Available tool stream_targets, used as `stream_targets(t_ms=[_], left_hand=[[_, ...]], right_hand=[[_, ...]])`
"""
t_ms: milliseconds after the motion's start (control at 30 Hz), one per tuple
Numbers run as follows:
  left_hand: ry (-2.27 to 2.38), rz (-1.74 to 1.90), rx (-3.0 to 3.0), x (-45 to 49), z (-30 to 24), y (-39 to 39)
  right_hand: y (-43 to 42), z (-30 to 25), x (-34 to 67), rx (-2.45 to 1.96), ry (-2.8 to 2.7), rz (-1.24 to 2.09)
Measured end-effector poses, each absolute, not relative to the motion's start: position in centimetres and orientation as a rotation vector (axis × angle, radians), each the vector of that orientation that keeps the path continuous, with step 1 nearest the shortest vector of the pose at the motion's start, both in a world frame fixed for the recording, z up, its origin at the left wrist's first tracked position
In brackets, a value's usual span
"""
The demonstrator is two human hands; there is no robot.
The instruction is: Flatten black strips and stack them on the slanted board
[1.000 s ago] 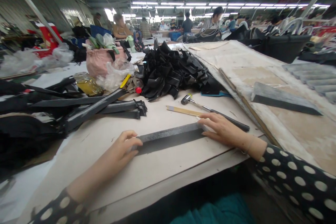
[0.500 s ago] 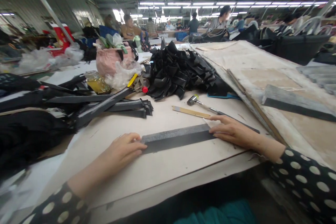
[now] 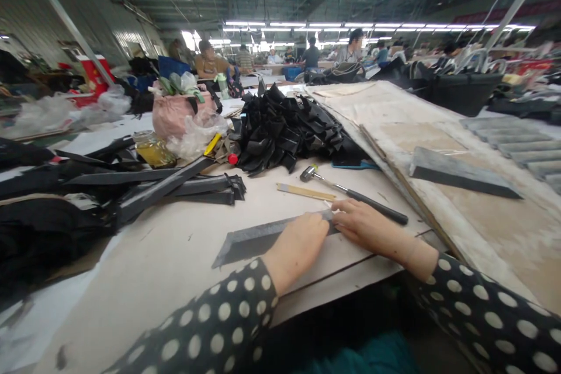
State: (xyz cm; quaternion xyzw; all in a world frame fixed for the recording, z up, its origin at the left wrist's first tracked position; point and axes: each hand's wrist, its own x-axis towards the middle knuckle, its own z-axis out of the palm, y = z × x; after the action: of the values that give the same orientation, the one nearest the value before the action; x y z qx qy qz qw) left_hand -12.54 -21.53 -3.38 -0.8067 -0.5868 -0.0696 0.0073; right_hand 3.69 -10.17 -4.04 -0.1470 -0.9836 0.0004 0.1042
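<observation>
A flat black strip point(image 3: 254, 243) with a grey band along its far edge lies on the pale tabletop in front of me. My left hand point(image 3: 300, 245) reaches across its right part, fingers bent together at the right end. Right beside it, my right hand point(image 3: 366, 231) pinches that same end, its fingertips meeting those of the left. A small white scrap, perhaps paper, peeks out by the fingertips. The exact grip of both hands is partly hidden by the fingers. Just beyond lie a yellow flat stick point(image 3: 302, 191) and a hammer point(image 3: 350, 191) with a black handle.
Black pieces are heaped point(image 3: 284, 128) behind the hammer. On the left, more black strips point(image 3: 193, 187) lie near a glass jar point(image 3: 154, 149) and a pink bag point(image 3: 179, 114). A raised board point(image 3: 421, 128) on the right carries another grey-black strip point(image 3: 460, 174). Several people work farther back.
My left hand has moved from the strip's left end to its right end, next to my right hand. The strip's left end now lies free. The view has shifted slightly.
</observation>
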Motion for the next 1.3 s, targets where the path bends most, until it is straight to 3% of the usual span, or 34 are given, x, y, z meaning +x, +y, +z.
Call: stream_targets(t_ms=[200,633,1100,1300], left_hand=[[-1.915,-0.407,-2.485,-12.2,-5.6,-18.9],[-2.021,-0.426,-2.479,-12.0,-5.4,-18.9],[-2.107,-0.646,-2.475,-12.3,-5.7,-18.6],[-2.094,-0.680,-2.489,-12.4,-5.6,-18.5]], right_hand=[[-10.8,-5.7,4.9,-0.841,-2.642,0.151],[-10.7,-7.3,4.1,-0.960,-2.486,0.521],[-13.0,-5.7,2.9,-0.827,-2.826,-0.122],[-13.1,-5.5,2.4,-0.783,-2.882,-0.236]])
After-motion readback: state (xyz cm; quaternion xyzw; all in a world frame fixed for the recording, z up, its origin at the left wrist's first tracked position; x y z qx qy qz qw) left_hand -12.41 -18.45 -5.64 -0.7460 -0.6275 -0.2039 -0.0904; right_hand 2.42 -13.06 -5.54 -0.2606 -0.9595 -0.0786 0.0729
